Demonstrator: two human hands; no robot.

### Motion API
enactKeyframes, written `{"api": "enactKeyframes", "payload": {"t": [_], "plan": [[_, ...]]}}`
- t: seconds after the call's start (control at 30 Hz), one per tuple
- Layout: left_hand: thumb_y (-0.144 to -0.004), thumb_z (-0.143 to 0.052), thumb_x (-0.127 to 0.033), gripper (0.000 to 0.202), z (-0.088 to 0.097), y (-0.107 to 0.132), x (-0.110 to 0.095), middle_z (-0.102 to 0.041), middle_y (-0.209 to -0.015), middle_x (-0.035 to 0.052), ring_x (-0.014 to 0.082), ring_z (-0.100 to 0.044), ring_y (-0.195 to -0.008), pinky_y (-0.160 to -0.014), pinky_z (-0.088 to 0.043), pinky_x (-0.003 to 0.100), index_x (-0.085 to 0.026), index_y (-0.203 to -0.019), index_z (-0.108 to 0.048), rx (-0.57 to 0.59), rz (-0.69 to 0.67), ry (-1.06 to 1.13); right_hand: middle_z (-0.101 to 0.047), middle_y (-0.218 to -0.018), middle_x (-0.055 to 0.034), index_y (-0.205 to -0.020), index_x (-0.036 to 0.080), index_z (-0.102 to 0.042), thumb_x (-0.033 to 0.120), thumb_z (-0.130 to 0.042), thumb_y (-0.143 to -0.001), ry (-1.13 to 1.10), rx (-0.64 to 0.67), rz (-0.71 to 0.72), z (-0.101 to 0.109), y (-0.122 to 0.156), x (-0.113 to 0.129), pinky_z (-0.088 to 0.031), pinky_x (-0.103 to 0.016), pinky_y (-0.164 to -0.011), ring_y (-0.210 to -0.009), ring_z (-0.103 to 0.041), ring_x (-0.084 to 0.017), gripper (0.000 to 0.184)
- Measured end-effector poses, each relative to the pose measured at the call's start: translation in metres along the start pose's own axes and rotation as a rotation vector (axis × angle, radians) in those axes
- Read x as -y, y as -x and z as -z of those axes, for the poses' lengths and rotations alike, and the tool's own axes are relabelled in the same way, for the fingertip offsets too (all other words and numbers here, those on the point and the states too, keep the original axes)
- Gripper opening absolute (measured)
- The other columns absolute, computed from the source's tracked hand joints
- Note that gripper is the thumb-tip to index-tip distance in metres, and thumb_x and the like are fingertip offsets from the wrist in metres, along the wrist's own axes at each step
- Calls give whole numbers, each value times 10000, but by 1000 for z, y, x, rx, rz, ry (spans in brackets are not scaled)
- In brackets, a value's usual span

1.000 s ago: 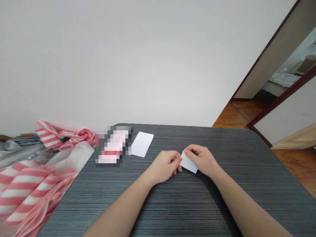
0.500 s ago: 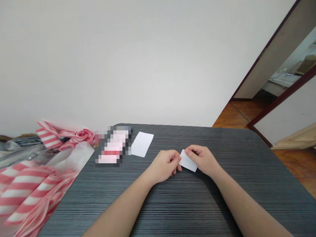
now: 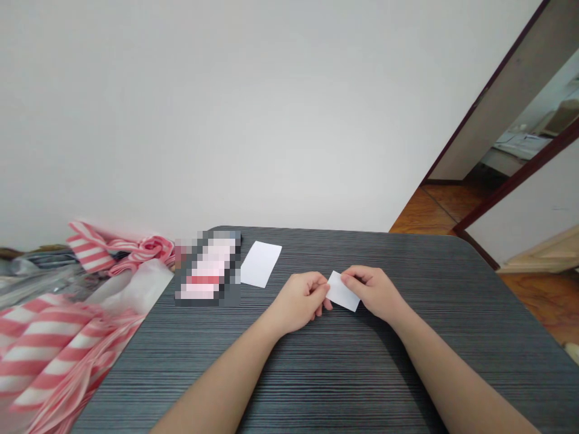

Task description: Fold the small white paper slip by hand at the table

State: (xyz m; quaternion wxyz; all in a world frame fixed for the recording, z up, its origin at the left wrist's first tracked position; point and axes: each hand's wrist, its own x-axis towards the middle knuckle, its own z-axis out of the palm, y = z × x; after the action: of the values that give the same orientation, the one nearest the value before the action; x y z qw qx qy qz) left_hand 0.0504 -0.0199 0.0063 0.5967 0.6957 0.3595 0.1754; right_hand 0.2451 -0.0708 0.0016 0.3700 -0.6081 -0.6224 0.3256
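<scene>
A small white piece of paper [image 3: 342,293] is held between both hands, just above the dark table [image 3: 316,374]. My left hand [image 3: 304,301] pinches its left edge between thumb and fingers. On the opposite side, my right hand [image 3: 371,292] grips the upper right part, thumb on top. The fingers under the paper are partly hidden. Farther back and to the left, a second white sheet [image 3: 261,264] lies flat on the table.
Left of the flat sheet is a pixelated pink and white item [image 3: 208,268]. Striped pink and white cloth [image 3: 49,349] and clear plastic [image 3: 140,286] are heaped beyond the table's left edge. A white wall [image 3: 271,120] rises behind; a doorway [image 3: 506,138] opens at right.
The paper has shifted slightly up and left between my hands, and a little more of its surface shows. The flat sheet stays put.
</scene>
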Motion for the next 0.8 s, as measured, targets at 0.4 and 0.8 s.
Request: {"api": "enactKeyframes", "payload": {"t": [0.4, 0.8], "plan": [[-884, -489, -383, 274, 1, 0, 1, -694, -722, 39, 80, -514, -472, -417, -393, 184, -160, -748, -570, -8, 0, 54, -633, -650, -2, -721, 181, -677, 339, -537, -889, 16, -2, -12, 3, -1, -1, -392, -251, -568, -618, -549, -152, 270], [-892, -492, -365, 282, 3, -1, -1, -656, -649, 21, 68, -478, -430, -402, -376, 179, -156, -714, -554, -14, 9, 68, -634, -658, -5, -739, 175, -685, 346, -523, -895, 3, 7, -15, 5, -2, -7, -391, -249, -567, -620, -545, -151, 282]]}}
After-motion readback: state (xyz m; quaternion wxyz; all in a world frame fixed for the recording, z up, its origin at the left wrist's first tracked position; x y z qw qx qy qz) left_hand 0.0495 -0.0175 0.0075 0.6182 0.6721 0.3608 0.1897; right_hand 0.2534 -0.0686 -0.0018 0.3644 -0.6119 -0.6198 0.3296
